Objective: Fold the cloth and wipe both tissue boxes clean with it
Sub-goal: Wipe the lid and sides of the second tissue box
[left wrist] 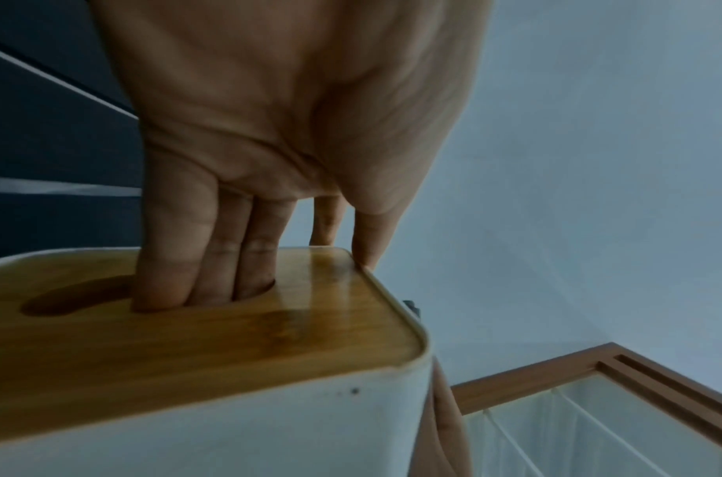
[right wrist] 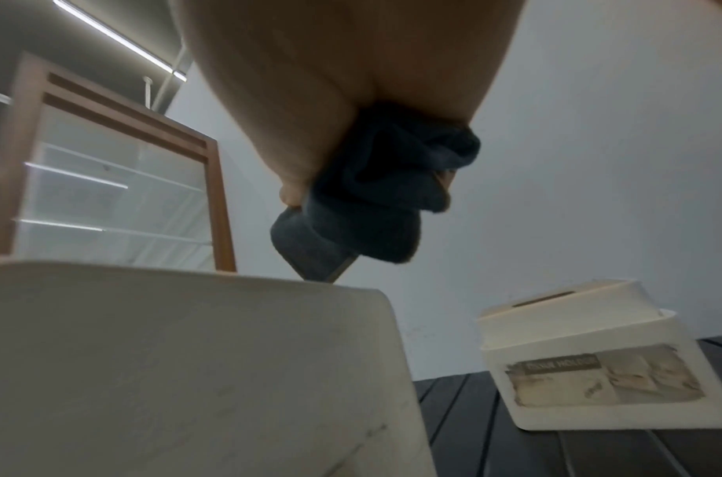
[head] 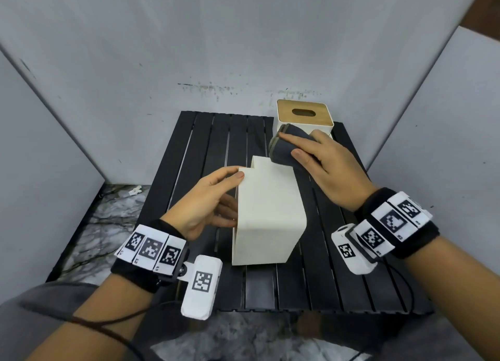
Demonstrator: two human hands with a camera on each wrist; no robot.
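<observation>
A white tissue box lies turned on its side in the middle of the black slatted table. My left hand grips it from the left. Its fingers reach into the slot of the box's wooden lid, and the thumb lies over the top edge. My right hand holds a folded dark blue-grey cloth on the far end of the box's upper face; the cloth bunches under the palm. A second white tissue box with a wooden lid stands upright at the back right.
Grey partition walls close in the table at the back and on both sides. Marble-patterned floor shows to the left and in front, with a small white object on it. A wood-framed shelf unit shows in the wrist views.
</observation>
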